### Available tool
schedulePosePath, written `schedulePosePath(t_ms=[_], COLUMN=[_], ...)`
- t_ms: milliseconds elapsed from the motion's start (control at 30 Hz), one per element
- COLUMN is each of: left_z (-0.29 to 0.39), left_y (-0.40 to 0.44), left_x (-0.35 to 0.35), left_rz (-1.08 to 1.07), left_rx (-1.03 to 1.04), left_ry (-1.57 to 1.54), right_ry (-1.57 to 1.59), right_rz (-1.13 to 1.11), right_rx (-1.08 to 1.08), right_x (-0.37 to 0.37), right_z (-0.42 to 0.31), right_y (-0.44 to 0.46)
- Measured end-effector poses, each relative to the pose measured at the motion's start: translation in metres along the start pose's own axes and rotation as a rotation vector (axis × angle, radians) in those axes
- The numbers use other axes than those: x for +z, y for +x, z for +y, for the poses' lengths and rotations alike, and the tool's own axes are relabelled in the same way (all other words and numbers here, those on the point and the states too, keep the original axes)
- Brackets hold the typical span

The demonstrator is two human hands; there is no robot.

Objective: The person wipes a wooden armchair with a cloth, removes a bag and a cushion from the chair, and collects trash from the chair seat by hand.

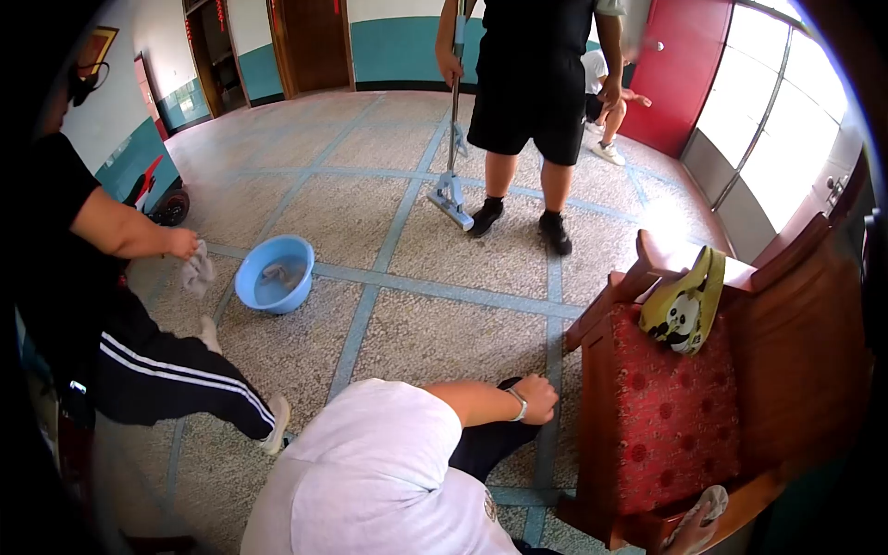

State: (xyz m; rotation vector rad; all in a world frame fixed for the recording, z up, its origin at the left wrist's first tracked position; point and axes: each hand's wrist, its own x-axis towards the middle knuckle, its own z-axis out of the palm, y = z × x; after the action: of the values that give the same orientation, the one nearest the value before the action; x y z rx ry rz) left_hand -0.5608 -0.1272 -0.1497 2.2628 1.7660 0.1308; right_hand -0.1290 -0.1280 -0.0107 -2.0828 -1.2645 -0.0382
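Observation:
My left hand [535,400], with a watch [520,403] on its wrist, is closed in a loose fist and rests on my dark-clad knee [495,446]. Nothing shows in its fingers. At the bottom right, my right hand [689,535] is closed on a pale cloth [712,504], pressed against the front armrest [740,518] of a wooden chair. The chair's red patterned seat [671,416] lies just beyond that hand. On the seat's far side stands a yellow-green panda bag [683,314]. Part of my right hand is cut off by the frame edge.
A person at left holds a grey cloth [197,270] near a blue basin [298,289] with a cloth in it. Ahead, another person in black shorts holds a mop [450,194]. A third person sits low by the red door [680,74]. Glass doors [777,102] stand at right.

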Motion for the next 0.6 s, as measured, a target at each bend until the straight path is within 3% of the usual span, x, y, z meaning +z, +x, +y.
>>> schedulePosePath(t_ms=[333,533,600], left_z=[-0.009,-0.011,-0.008], left_y=[0.005,0.004,0.004], left_x=[0.006,0.004,-0.001], left_rz=[0.05,0.03,-0.022], left_rx=[-0.03,-0.048,-0.098], left_ry=[-0.018,-0.029,-0.008], right_ry=[-0.076,0.173,0.475], right_rz=[0.058,-0.01,-0.062], right_rx=[-0.073,0.11,0.352], right_x=[0.012,-0.006,-0.016], right_z=[0.017,-0.028,-0.059], right_y=[0.009,-0.015,-0.03])
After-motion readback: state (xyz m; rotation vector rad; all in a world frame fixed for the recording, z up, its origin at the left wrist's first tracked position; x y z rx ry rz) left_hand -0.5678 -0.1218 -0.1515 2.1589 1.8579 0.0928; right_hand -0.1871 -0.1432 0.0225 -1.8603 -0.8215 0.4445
